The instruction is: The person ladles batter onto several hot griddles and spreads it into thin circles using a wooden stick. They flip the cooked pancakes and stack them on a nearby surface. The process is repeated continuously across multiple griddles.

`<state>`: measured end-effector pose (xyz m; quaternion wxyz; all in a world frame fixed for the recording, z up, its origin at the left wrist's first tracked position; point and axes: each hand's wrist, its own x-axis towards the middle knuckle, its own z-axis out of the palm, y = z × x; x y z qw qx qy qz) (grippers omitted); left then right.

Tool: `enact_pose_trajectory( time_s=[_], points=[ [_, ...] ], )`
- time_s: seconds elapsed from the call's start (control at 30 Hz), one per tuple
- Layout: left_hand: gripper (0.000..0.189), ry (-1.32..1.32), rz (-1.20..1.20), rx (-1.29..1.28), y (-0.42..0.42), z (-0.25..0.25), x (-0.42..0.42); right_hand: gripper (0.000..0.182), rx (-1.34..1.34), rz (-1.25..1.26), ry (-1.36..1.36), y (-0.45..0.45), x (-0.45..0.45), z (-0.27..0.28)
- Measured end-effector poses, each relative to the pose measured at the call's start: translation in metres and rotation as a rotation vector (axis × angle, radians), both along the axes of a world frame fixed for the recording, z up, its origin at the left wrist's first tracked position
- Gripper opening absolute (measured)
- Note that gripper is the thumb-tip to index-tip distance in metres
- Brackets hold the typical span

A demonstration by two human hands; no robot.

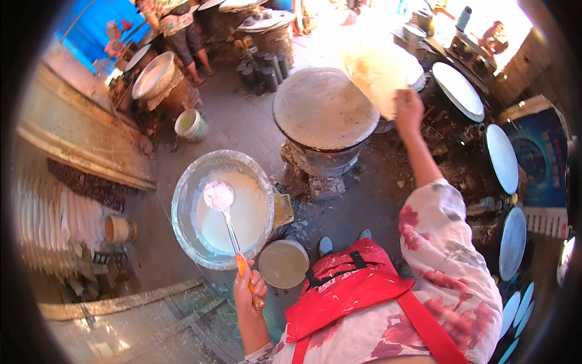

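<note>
In my left hand (pixel 250 286) is the orange handle of a metal ladle (pixel 233 234). The ladle's bowl, coated in white batter, hangs over a large round tub (pixel 180 186) that holds pale batter (pixel 248 204). My right hand (pixel 409 109) grips the edge of a large thin tan sheet (pixel 368 68), which looks like a pancake and is blurred. That sheet is raised at the right side of a round griddle (pixel 325 109). The griddle sits on a squat stove (pixel 323 161), and its top carries a pale coating.
A bucket of greyish liquid (pixel 284 264) stands near my feet. Several round griddles (pixel 502 158) line the right side. Black perforated briquettes (pixel 270 75) are stacked beyond the stove. Another person (pixel 177 27) stands at the far left, near a small bucket (pixel 191 125).
</note>
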<state>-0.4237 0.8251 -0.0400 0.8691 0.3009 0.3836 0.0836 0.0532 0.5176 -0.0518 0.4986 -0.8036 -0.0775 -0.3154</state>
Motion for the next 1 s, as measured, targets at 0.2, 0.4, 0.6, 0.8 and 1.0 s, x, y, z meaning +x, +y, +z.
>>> enact_pose_trajectory(
  time_s=[0.2,0.4,0.6,0.8,1.0],
  points=[
    [0.019,-0.107,-0.327,-0.027,-0.008,0.020,0.081,0.019,0.098,-0.243,0.131,-0.195,-0.126,0.089],
    [0.022,-0.181,-0.800,-0.204,-0.071,0.024,0.175,0.019,-0.393,-0.470,0.390,-0.261,-0.286,0.086],
    [0.023,-0.083,-1.195,-0.152,-0.166,0.022,0.214,0.015,-0.566,-0.644,0.664,-0.287,-0.383,0.000],
    [0.021,0.036,-1.446,-0.226,-0.264,0.010,0.227,0.016,-0.248,-0.893,0.558,-0.367,-0.479,0.000],
    [0.019,0.080,-1.542,-0.314,-0.308,0.000,0.219,0.019,0.223,-1.208,0.253,-0.385,-0.573,0.126]
  ],
)
